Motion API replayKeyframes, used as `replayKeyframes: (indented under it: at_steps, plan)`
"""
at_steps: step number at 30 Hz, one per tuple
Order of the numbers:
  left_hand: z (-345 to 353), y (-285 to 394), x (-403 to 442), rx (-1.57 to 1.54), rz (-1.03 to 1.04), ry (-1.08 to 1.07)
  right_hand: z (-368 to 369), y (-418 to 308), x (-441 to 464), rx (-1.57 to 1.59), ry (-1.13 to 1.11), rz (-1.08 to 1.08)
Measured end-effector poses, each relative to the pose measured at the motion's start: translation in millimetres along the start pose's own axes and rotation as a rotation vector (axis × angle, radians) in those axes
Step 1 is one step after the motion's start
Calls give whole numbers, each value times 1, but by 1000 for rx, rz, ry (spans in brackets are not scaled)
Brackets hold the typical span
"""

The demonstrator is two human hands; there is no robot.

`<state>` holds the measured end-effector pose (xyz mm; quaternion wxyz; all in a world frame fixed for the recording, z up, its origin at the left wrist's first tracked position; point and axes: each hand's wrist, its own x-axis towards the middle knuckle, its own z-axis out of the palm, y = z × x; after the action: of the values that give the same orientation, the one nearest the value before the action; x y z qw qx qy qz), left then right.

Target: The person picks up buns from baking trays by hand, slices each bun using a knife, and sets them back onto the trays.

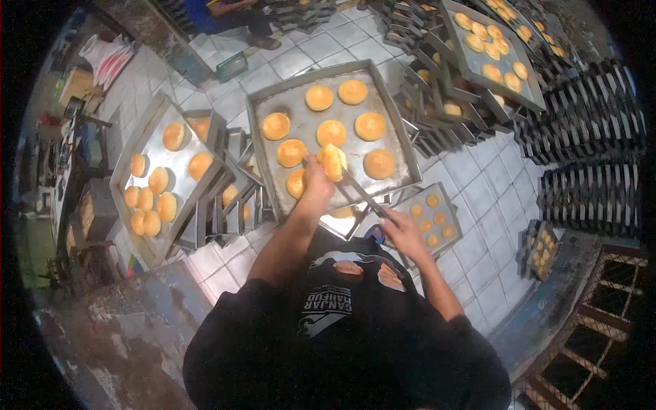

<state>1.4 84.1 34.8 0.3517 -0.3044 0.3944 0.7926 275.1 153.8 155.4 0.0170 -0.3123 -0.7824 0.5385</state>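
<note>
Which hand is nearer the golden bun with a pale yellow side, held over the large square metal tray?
Left. The left hand grips the bun; the right hand is farther off, toward the person's right, holding a long metal tool that reaches toward it.

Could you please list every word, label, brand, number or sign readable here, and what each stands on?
"GANJAR MAHFUD": on the black shirt, upside down in this view.
Too small to read: the finer print next to those words.
No other text can be made out.

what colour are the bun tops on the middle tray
Bun tops are golden brown, head view.
</note>
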Motion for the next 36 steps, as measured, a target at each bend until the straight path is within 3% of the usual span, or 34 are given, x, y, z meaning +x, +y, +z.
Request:
replayKeyframes:
  at_steps: [1, 3, 4, 6, 7, 9, 10, 12, 16, 18, 19, 21, 22, 24, 25, 27, 28, 31, 35, 36]
  plan:
    - [-10, -8, 10, 7, -10, -3, -16, 6, -20, 38, -3, 88]
    - [-22, -18, 15, 450, 271, 5, -41, 25, -51, 85, 7, 182]
    - [-25, -20, 10, 463, 262, -5, -50, 36, -65, 166, 80, 246]
    - [-8, -16, -20, 1324, 622, -102, -63, 50, -80, 258, 170, 315]
    - [5, -21, -24, 1335, 622, -119, -68, 55, -85, 301, 227, 333]
    - [28, -36, -21, 1510, 912, -242, -73, 59, -92, 355, 293, 359]
    - [40, -45, -17, 1521, 912, -257, -74, 59, -91, 339, 327, 349]
    - [59, -70, 3, 1792, 1074, -229, -72, 60, -90, 333, 377, 344]
    - [79, -98, 5, 1766, 1061, -273, -69, 62, -92, 414, 306, 287]
    - [77, -100, -18, 1965, 932, -469, -69, 66, -88, 421, 262, 248]
    - [68, -107, -26, 1965, 948, -454, -67, 70, -84, 425, 255, 232]
    - [37, -125, -21, 1602, 1178, -671, -63, 70, -73, 557, 244, 245]
    - [32, -123, -18, 1598, 1198, -659, -64, 65, -66, 555, 236, 227]
    - [28, -115, -24, 1268, 703, -426, -66, 49, -52, 408, 241, 170]
    - [29, -108, -24, 1254, 717, -412, -65, 41, -44, 398, 227, 154]
    - [42, -74, -39, 333, 141, -444, -61, 25, -26, 342, 280, 25]
    - [46, -56, -41, 109, -40, -454, -61, 18, -19, 338, 265, -36]
    - [63, -20, -62, -169, 31, -439, -58, -20, -12, 239, 236, -128]
    - [72, 14, -68, -180, 46, -447, -40, -45, -13, 57, 278, -322]
    - [74, 19, -69, -189, 52, -444, -42, -57, -18, 42, 193, -189]
